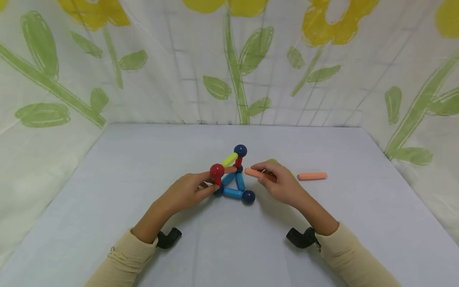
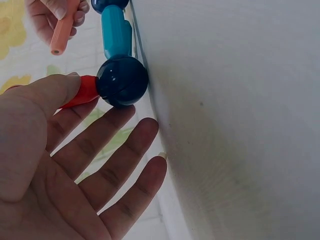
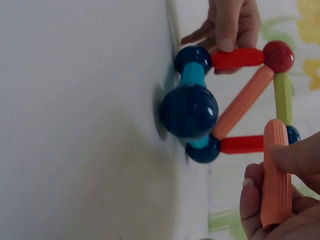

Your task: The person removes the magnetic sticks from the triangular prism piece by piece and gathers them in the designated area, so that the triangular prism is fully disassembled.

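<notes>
Rod-and-ball frame (image 1: 233,193) on the table (image 1: 233,247), between two hands.
The left hand (image 1: 186,191) pinches its red rod (image 1: 218,181); the right hand (image 1: 281,183) pinches a loose orange rod (image 1: 252,172) nearby. Best, probably: steady the frame, bring the loose rod in squarely. Frame count: four blue balls (image 1: 248,196), one red ball (image 1: 216,171); three blue rods (image 1: 240,181), two red, one lime rod (image 1: 229,160), one orange. Beyond: another orange rod (image 1: 312,176), a half-hidden lime piece (image 1: 273,160).

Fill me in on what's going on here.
A person's left hand pinches a red stick on a small frame of sticks and balls. The right hand holds a loose orange stick close by, not joined to the frame. Another orange stick lies on the table, off to the right.
</notes>
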Action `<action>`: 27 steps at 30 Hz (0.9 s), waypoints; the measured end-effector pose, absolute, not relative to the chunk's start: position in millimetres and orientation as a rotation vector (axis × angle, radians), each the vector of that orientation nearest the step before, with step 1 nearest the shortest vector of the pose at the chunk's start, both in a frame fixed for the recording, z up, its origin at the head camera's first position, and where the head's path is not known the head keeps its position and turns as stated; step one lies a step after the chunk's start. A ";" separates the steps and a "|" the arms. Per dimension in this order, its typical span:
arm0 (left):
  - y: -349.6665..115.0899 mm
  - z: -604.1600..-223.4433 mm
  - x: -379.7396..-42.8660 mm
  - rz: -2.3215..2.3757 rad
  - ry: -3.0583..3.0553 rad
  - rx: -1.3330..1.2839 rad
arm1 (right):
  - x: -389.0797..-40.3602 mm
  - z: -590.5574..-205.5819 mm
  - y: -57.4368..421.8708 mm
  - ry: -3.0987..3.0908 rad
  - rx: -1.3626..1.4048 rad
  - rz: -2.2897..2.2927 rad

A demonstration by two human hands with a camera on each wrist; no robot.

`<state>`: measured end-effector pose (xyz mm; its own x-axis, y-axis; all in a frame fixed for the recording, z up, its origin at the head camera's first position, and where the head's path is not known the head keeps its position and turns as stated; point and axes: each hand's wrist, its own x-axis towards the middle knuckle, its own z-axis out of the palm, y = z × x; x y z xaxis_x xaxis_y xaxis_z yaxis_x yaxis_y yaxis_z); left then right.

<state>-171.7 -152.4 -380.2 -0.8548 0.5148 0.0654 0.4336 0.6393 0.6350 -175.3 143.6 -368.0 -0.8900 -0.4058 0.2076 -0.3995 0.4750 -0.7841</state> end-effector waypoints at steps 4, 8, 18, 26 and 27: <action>-152.5 -379.9 -172.1 1.003 2.740 0.791 | -176.6 -367.4 155.3 2.713 -0.734 -1.418; -151.9 -379.8 -171.6 1.001 2.737 0.777 | -176.8 -367.6 169.5 2.749 -0.723 -1.396; -150.4 -378.0 -170.9 0.999 2.734 0.768 | -173.3 -356.6 216.0 2.926 -0.704 -1.125; -151.3 -378.6 -170.6 1.012 2.731 0.790 | -175.2 -342.7 258.1 2.999 -0.629 -0.900; -151.3 -378.5 -170.6 1.013 2.731 0.792 | -175.4 -342.3 262.6 2.994 -0.636 -0.869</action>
<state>-170.6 -151.3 -378.5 -0.8553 0.5141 0.0645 0.4319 0.6387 0.6368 -175.4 262.6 -342.3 -0.9193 -0.3650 0.1475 -0.3872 0.7709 -0.5057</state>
